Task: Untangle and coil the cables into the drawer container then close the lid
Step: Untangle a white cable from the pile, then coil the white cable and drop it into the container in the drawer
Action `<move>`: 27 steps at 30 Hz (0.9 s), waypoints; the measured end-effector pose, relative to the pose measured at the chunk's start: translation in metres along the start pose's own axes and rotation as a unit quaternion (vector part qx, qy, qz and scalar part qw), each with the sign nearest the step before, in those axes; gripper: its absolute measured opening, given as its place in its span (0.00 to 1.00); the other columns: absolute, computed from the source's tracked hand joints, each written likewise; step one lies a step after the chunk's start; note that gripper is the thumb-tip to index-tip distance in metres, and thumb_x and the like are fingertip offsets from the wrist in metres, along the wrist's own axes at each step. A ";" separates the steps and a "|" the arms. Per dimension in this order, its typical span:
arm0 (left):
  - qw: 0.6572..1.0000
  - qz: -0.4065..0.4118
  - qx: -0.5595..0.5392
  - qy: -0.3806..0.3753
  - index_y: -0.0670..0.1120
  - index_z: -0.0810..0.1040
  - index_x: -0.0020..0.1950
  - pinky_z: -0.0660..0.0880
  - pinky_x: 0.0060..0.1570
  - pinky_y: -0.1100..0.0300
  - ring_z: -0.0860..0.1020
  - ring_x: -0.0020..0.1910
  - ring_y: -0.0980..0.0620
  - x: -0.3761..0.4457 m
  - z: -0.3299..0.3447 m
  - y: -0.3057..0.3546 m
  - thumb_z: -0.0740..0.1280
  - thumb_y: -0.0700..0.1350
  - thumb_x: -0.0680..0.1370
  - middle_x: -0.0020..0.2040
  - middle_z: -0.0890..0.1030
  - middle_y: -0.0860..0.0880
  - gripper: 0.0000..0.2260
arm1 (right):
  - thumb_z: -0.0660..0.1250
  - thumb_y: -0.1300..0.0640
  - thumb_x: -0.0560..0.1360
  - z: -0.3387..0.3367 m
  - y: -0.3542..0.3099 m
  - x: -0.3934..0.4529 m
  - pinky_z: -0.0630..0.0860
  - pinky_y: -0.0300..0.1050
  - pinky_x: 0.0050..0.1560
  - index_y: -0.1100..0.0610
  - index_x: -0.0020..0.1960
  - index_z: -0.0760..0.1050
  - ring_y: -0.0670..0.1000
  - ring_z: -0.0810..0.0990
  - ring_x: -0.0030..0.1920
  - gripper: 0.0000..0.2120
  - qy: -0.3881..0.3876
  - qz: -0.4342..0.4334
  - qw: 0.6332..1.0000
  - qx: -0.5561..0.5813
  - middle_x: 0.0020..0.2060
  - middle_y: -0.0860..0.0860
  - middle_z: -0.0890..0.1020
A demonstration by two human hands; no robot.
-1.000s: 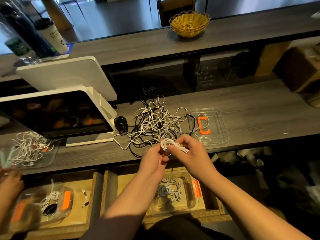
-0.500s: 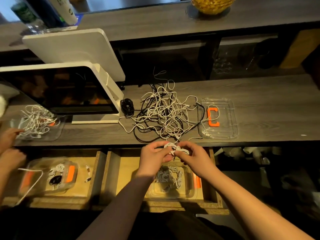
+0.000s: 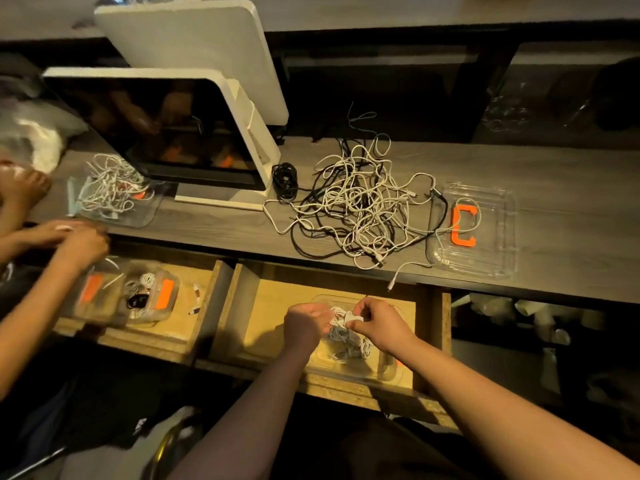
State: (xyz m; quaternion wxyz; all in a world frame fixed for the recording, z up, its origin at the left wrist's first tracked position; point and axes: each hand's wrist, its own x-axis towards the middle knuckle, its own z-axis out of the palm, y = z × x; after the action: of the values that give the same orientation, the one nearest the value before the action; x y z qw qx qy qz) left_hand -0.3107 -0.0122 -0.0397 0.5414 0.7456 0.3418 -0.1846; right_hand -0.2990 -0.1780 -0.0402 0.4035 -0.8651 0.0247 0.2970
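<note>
My left hand (image 3: pixel 304 322) and my right hand (image 3: pixel 379 322) together pinch a small coiled white cable (image 3: pixel 343 315) just above a clear plastic container (image 3: pixel 388 370) that sits in the open wooden drawer (image 3: pixel 273 313). Several coiled white cables (image 3: pixel 346 344) lie inside the container. On the counter behind the drawer spreads a tangled pile of white and black cables (image 3: pixel 356 206). The clear lid with an orange clip (image 3: pixel 464 225) lies on the counter to the right of the pile, with one white cable running over it.
A white point-of-sale screen (image 3: pixel 166 133) stands at the left with a coiled black cable (image 3: pixel 285 178) beside its base. Another person's hands (image 3: pixel 69 242) work at the left over a second drawer holding a container (image 3: pixel 138 296). A tray of white cables (image 3: pixel 110 188) sits there.
Both hands have moved down from the counter edge with the coiled white cable to just above the drawer container. The camera has tilted downward.
</note>
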 end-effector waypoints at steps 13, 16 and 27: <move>0.995 0.022 0.046 -0.091 0.38 0.80 0.63 0.80 0.42 0.63 0.82 0.46 0.48 0.034 0.030 0.033 0.69 0.36 0.79 0.55 0.83 0.39 0.12 | 0.69 0.51 0.77 -0.034 0.012 0.034 0.75 0.45 0.53 0.56 0.58 0.79 0.53 0.80 0.53 0.12 0.071 0.026 0.997 -0.032 0.51 0.53 0.83; 0.984 0.063 0.093 -0.136 0.39 0.80 0.64 0.80 0.57 0.55 0.83 0.51 0.47 0.043 0.054 0.053 0.70 0.38 0.79 0.58 0.84 0.40 0.13 | 0.68 0.55 0.78 -0.058 0.021 0.043 0.74 0.46 0.53 0.58 0.55 0.79 0.55 0.79 0.53 0.09 0.167 0.012 0.984 -0.067 0.51 0.55 0.81; 0.927 0.166 0.279 -0.188 0.47 0.78 0.69 0.77 0.62 0.54 0.81 0.58 0.51 0.052 0.127 0.090 0.68 0.43 0.80 0.63 0.82 0.47 0.16 | 0.66 0.58 0.79 -0.127 0.052 0.067 0.79 0.48 0.48 0.58 0.69 0.72 0.53 0.82 0.48 0.19 0.277 0.149 0.943 0.104 0.53 0.55 0.82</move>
State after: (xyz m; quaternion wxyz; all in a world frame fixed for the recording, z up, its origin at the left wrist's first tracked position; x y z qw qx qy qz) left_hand -0.1982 -0.1311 -0.0561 0.3884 0.8643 0.0392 -0.3170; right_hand -0.1961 -0.2908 -0.0481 0.4194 -0.8530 0.2948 0.0978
